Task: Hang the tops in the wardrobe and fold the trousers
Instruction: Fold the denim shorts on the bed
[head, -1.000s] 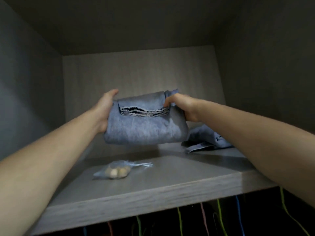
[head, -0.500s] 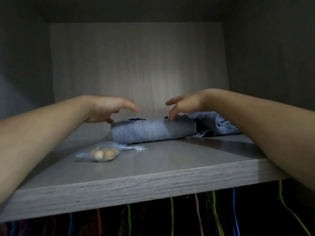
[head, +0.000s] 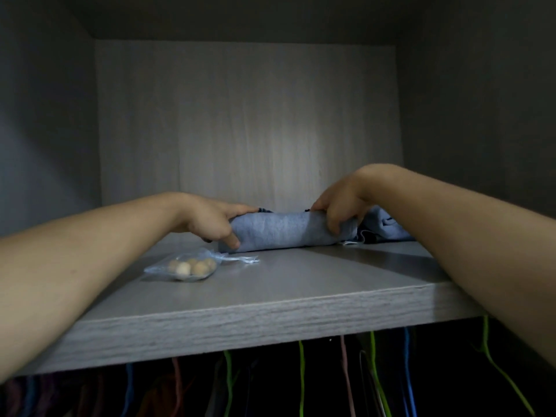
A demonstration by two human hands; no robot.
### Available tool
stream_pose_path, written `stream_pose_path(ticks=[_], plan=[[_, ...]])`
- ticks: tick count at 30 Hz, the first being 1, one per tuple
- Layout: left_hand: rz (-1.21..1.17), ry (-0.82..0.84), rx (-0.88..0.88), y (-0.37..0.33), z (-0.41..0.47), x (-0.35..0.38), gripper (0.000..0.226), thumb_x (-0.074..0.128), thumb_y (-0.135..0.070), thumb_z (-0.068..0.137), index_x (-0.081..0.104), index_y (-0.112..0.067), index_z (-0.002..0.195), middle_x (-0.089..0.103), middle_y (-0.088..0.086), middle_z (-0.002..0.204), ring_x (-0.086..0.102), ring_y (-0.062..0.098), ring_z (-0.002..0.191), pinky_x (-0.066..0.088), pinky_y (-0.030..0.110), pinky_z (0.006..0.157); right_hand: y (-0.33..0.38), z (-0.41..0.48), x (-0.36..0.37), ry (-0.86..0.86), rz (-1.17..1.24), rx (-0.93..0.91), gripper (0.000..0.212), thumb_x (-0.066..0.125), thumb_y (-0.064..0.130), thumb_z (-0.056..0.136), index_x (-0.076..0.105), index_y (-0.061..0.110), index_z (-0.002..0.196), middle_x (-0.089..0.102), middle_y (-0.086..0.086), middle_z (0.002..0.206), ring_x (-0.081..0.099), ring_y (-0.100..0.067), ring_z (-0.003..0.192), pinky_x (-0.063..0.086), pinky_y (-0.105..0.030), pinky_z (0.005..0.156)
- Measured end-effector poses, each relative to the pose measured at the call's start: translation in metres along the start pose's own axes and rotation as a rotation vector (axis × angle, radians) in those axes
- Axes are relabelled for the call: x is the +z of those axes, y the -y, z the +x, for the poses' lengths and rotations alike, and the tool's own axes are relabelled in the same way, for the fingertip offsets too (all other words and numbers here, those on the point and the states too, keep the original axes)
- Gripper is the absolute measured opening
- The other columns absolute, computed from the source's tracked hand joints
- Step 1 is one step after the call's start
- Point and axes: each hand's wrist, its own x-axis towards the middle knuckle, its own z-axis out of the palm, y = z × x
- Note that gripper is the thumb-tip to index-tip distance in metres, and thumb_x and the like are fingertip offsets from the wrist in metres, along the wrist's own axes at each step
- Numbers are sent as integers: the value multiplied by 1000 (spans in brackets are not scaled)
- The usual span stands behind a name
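A folded pair of light blue-grey trousers (head: 279, 230) lies flat on the grey wooden wardrobe shelf (head: 270, 314), towards its back. My left hand (head: 210, 219) grips the bundle's left end, thumb under and fingers along the top. My right hand (head: 340, 209) grips the right end with its fingers curled over the front fold. A second blue-grey garment (head: 388, 225) lies crumpled just behind and to the right, partly hidden by my right forearm.
A small clear bag of pale wooden balls (head: 189, 267) sits on the shelf in front of the trousers, left of centre. Below the shelf, coloured hangers (head: 373, 356) hang in the dark. Wardrobe walls close in left, right and above.
The folded trousers went from held up in the air to lying on the shelf. My hands let go briefly, hovered over them, and now grip both ends again.
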Motion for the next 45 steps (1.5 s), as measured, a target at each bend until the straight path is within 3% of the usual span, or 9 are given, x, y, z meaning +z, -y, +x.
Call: stream_pose_path(ticks=[2, 6, 10, 12, 14, 27, 37, 42, 45], plan=[[24, -74, -30, -7, -7, -7, 79, 66, -22, 92, 21, -32, 155, 27, -5, 159, 25, 15, 146, 22, 30, 117, 2, -7, 0, -39, 13, -12, 50, 53, -2, 93, 47, 7, 142, 51, -20, 135, 57, -38, 119, 51, -50, 98], [-92, -661, 71, -17, -26, -33, 63, 49, -32, 100, 23, -26, 156, 12, 4, 165, 8, 19, 152, 8, 34, 122, 0, -24, -11, -277, 63, -41, 54, 57, 28, 95, 45, 19, 147, 46, -13, 148, 52, -34, 128, 48, -46, 105], [480, -964, -42, -17, -42, -41, 63, 36, -47, 101, 17, -26, 157, 7, 11, 165, 9, 32, 151, 16, 51, 119, -14, -50, -14, -744, -179, -112, 67, 46, 50, 99, 22, 26, 158, 19, -14, 163, 32, -37, 144, 35, -49, 114], [759, -1000, -62, -18, -50, -32, 67, 29, -54, 99, 13, -26, 157, 2, 12, 165, 3, 32, 151, 16, 57, 118, -20, -63, -6, -916, -239, -108, 68, 42, 52, 100, 18, 26, 159, 12, -15, 165, 27, -38, 147, 35, -51, 113], [843, -1024, -27, -24, -55, -24, 69, 23, -57, 98, 10, -25, 157, -2, 13, 165, -1, 33, 151, 14, 60, 117, -23, -76, 3, -1005, -278, -98, 68, 39, 53, 100, 18, 26, 159, 9, -16, 166, 24, -37, 148, 33, -50, 114], [581, -1185, 199, -106, -91, 12, 75, 24, -60, 96, 6, -22, 157, -6, 17, 164, -4, 35, 151, 10, 64, 117, -69, -194, 43, -1097, -421, 37, 67, 34, 55, 101, 16, 26, 159, 11, -16, 166, 18, -34, 151, 24, -47, 119], [72, -1509, 661, -338, -169, 119, 66, 31, -49, 102, 11, -22, 158, 4, 21, 164, 3, 36, 151, 8, 56, 118, -208, -443, 83, -1209, -778, 119, 57, 34, 44, 102, 36, 19, 154, 27, -20, 161, 25, -38, 149, 24, -52, 121], [-44, -1329, 753, -486, -186, 216, 68, 30, -50, 101, 9, -20, 159, 1, 21, 164, 0, 36, 151, 4, 57, 118, -329, -581, 149, -1112, -778, 303, 58, 45, 38, 99, 41, 16, 152, 29, -24, 159, 29, -40, 147, 27, -54, 119], [-128, -1187, 821, -574, -194, 288, 69, 31, -49, 99, 10, -20, 158, -2, 20, 164, -1, 35, 152, 6, 58, 118, -394, -663, 199, -1013, -712, 503, 63, 43, 43, 100, 30, 19, 157, 17, -21, 164, 17, -37, 152, 17, -51, 123]])
